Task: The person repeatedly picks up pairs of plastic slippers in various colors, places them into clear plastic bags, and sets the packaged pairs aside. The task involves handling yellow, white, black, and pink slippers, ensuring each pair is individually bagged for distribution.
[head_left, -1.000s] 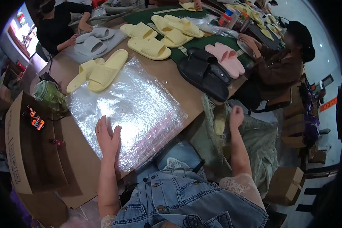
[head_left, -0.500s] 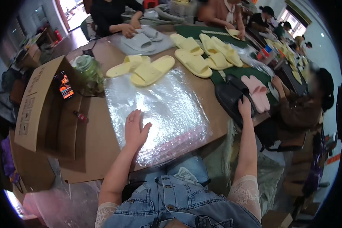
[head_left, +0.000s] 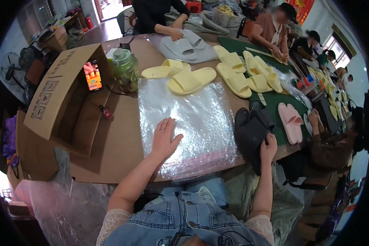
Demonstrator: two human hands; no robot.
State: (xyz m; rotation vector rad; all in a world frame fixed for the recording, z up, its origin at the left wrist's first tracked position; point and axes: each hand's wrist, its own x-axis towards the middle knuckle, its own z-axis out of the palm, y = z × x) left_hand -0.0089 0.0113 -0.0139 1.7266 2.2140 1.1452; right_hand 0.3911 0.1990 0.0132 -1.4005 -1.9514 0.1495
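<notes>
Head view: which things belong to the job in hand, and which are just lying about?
Job, seemingly:
black slippers, gripped by right hand
clear plastic sheets under left hand
yellow slippers

Probably just lying about:
phone
greenish jar
small red bottle
cardboard box

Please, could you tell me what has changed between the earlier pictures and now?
The right hand, off the table in the earliest picture, has taken hold of the black open-toed slippers. These have shifted toward the person, away from the pink open-toed slippers. The camera view has also turned. The left hand stays flat on the shiny clear plastic stack; the pale yellow slippers at its far edge stay put.
</notes>
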